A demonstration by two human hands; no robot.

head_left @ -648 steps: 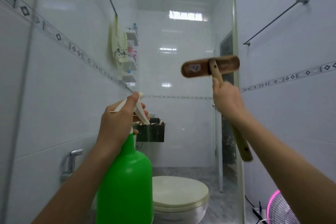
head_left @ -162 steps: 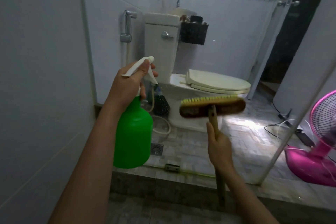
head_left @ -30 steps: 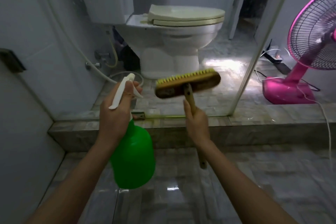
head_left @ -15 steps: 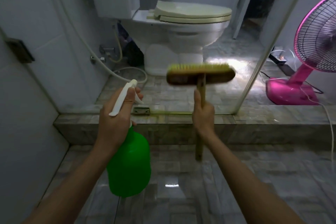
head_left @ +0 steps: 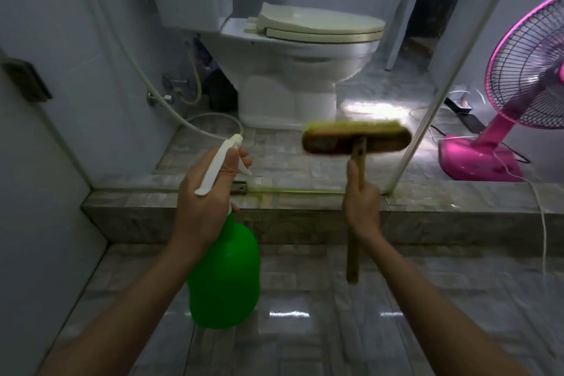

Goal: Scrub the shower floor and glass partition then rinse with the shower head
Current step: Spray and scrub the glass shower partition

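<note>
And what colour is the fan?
Pink, with a dark grille; the head view shows the fan at right.

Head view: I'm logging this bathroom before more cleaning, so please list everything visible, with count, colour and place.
spray bottle: one, green with white trigger, in the left grip
scrub brush: one, brown with yellow bristles, in the right grip
glass partition: one, clear, on the kerb
shower floor: one, grey tile, nearest
kerb: one, grey stone, across the middle
toilet: one, white, cream lid shut, behind the glass
fan: one, pink, far right
hose: one, white, left of toilet
left grip: one, round the bottle's neck
right grip: one, round the brush handle
</note>
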